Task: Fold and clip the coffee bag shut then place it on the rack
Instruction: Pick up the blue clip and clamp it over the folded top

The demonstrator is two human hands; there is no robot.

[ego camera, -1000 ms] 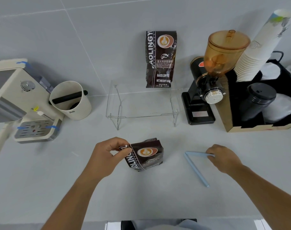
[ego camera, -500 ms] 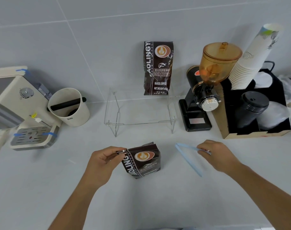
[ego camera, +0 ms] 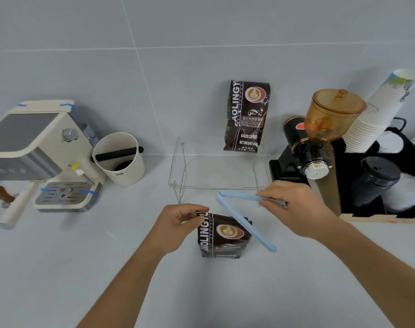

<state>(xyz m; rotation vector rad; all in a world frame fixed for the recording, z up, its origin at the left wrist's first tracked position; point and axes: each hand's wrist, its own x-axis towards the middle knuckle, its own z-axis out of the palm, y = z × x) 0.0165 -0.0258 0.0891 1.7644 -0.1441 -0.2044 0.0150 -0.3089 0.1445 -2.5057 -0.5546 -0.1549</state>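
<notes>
A dark brown coffee bag [ego camera: 221,237] stands on the counter with its top folded down. My left hand [ego camera: 180,224] pinches the folded top at the bag's left corner. My right hand [ego camera: 294,205] holds one arm of a light blue sealing clip [ego camera: 243,218], spread into a V and lifted above the bag's upper right side. The clear acrylic rack [ego camera: 216,169] stands just behind the bag. A second, taller coffee bag [ego camera: 247,117] stands at the rack's back right, against the wall.
A cream espresso machine [ego camera: 38,147] and a knock box [ego camera: 118,158] stand at the left. A coffee grinder [ego camera: 317,140] sits right of the rack. Beside the grinder a box [ego camera: 372,181] holds paper cups and dark lids.
My right hand has lifted the blue clip off the counter and carried it left, over the bag. The left hand keeps its pinch on the folded top.
</notes>
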